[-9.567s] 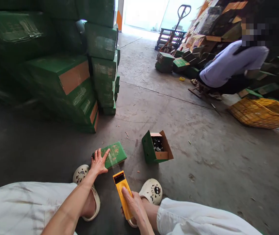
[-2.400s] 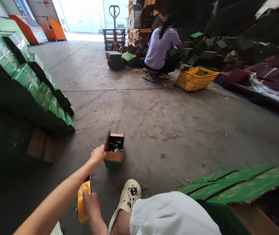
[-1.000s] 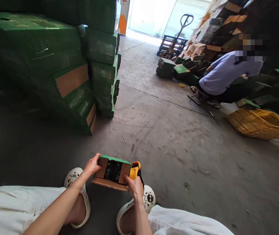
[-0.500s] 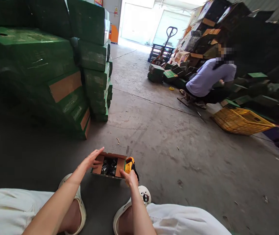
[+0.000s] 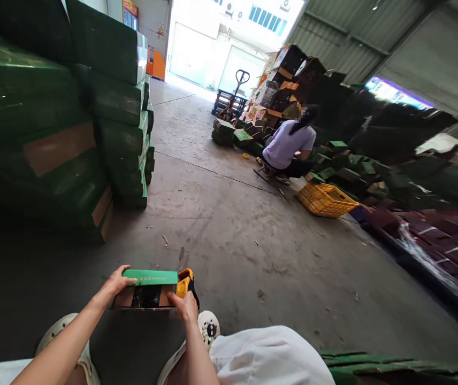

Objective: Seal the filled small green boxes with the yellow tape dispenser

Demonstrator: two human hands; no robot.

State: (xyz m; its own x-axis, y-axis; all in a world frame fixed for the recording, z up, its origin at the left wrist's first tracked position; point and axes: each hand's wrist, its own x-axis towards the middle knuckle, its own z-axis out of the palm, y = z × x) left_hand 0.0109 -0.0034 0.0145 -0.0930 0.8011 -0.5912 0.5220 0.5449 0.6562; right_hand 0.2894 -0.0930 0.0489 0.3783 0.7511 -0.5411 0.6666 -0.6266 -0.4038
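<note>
A small cardboard box (image 5: 147, 297) stands low between my feet, with a dark, shiny wrapped item (image 5: 147, 296) visible inside between its two brown end flaps. Its long green flap (image 5: 159, 277), printed with pale lettering, is tilted part way over the opening. My left hand (image 5: 117, 282) grips the left end of this flap and box. At the box's right end, my right hand (image 5: 186, 307) is closed around a yellow-and-black tape dispenser (image 5: 184, 283), while its thumb presses on the right brown flap. The dispenser's handle is partly hidden by the hand.
Green cartons (image 5: 119, 101) are stacked at the left. Ahead, a person in a lilac shirt (image 5: 287, 140) squats near a yellow crate (image 5: 325, 200) and heaped green boxes. A pallet jack (image 5: 235, 93) stands farther back. Dark red boxes (image 5: 445, 240) lie at right; green cardboard (image 5: 389, 363) is at lower right.
The green flap has come up and over part of the opening, with my left hand now on it. My right hand stays at the box's right end. The view has swung right.
</note>
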